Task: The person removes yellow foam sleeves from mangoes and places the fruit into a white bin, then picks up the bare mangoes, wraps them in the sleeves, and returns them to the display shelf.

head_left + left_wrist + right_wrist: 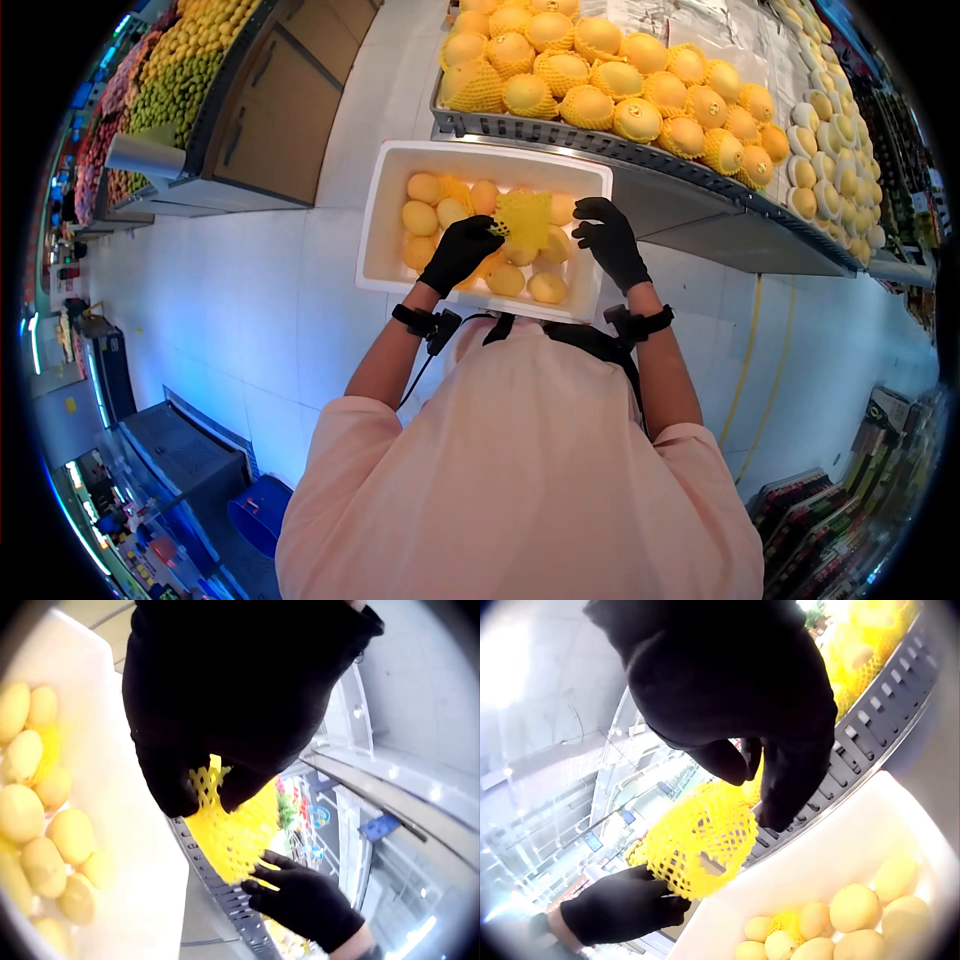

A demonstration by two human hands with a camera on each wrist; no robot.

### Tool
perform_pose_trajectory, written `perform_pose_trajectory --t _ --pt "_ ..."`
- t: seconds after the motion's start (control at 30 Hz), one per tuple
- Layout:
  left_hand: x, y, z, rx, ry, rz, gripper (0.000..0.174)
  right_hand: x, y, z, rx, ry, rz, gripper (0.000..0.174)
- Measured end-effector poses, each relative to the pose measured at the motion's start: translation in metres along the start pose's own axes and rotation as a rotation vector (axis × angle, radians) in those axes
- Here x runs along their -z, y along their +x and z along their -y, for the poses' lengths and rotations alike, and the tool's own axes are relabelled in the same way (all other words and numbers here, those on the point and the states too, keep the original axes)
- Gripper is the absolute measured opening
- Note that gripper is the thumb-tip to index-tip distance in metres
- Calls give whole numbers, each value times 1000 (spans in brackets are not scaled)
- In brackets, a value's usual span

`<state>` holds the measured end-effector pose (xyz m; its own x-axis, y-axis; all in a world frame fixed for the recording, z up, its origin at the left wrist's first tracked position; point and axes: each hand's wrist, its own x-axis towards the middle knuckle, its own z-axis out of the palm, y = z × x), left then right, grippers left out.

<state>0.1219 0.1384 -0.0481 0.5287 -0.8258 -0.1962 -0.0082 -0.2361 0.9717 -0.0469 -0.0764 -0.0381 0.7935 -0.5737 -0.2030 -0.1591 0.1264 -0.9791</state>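
Observation:
A yellow foam net sleeve (525,215) hangs over a white foam box (375,225) of yellow round fruit (505,280). My left hand (461,255), in a black glove, pinches one end of the sleeve between thumb and fingers, as the left wrist view shows. The gloved right hand (611,245) is raised over the box's right side with bent, spread fingers and nothing between them. In the right wrist view, the sleeve's loose, mesh end (705,862) lies close by the right fingertips. No fruit shows inside the sleeve.
Just beyond the box, a display stand (600,145) with a slotted grey edge bears rows of netted yellow fruit (610,80). More fruit in white sleeves (830,140) lies to its right. A brown cabinet (275,100) with fruit on top stands at the left. Tiled floor (240,290) surrounds the box.

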Motion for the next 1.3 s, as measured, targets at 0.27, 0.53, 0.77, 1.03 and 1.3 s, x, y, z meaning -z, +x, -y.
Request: perform_pose_trajectory --t 0.27,0.53,0.77,1.03,1.3 --pt "-22 0 13 -576 609 -98 23 -28 11 8 280 -590 -84 44" --pt "-33 -13 9 -543 719 -35 33 -31 17 -28 394 -935 -92 15" --pt "-35 -15 -18 -106 158 -472 30 -38 7 -14 381 -662 -125 9" --pt "-9 21 21 132 151 -210 40 -48 1 -8 361 -551 5 9" --pt "-3 12 49 19 512 -53 38 -28 16 -46 256 -616 -63 11"
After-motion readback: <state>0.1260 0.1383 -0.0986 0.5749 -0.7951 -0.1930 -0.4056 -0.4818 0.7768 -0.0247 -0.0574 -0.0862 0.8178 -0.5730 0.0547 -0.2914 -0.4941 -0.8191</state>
